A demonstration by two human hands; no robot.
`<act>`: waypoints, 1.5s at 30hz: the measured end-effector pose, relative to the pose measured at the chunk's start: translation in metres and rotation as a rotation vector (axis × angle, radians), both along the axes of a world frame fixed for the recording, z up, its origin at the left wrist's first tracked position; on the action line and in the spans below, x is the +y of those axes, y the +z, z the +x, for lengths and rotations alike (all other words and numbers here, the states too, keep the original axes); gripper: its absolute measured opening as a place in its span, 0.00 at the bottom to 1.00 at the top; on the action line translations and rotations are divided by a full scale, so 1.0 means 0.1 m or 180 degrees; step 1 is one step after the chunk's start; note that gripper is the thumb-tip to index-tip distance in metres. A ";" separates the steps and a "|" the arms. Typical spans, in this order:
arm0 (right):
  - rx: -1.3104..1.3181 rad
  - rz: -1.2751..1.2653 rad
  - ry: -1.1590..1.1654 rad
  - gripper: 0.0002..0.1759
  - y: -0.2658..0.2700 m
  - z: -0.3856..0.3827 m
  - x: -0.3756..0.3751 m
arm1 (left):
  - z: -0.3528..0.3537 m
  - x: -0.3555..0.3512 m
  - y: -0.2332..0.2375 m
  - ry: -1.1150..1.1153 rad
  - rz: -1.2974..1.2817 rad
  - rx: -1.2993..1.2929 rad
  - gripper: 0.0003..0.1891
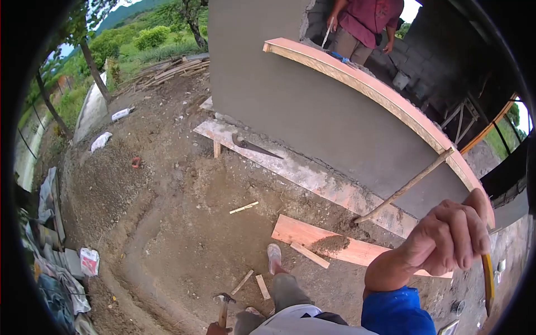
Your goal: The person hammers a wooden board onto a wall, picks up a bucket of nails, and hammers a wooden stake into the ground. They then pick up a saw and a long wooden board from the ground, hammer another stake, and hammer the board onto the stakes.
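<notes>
My right hand (449, 234) is raised at the right, in a blue sleeve, its fingers closed. A slim yellow pencil-like stick (489, 279) hangs down from the fingertips. Behind this hand runs the pinkish board (357, 75) along the top of the low grey wall, its long edge curved by the lens. A slanted wooden pole (405, 192) props the board from the ground. At the bottom edge, my left hand (219, 329) is partly cut off and wrapped round the handle of a claw hammer (224, 308). The hammer's head points up.
A dirt-topped plank (329, 240) lies by my foot, with small wood scraps (262, 286) nearby. Along the wall base, a dark tool (257, 147) rests on a long board (312, 181). Another person (365, 25) stands behind the wall. Sacks (89, 261) lie at left.
</notes>
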State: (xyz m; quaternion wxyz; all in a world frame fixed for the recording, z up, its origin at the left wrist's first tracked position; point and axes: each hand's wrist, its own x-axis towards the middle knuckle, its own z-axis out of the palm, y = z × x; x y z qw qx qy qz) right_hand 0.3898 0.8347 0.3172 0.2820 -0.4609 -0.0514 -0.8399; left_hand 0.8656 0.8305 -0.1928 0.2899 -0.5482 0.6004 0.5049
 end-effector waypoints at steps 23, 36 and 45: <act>0.2071 -0.0195 -0.4503 0.26 0.20 -1.99 -2.85 | -2.89 -4.63 0.93 0.0694 -0.0749 0.1198 0.13; 0.3549 0.6360 -0.5555 0.41 -1.48 -5.03 -5.43 | -5.87 -6.82 2.32 -0.0138 -0.2044 0.3002 0.17; 0.3603 0.6709 -0.5647 0.40 -1.56 -5.02 -5.46 | -6.90 -6.97 3.27 -0.0887 -0.2371 0.3406 0.17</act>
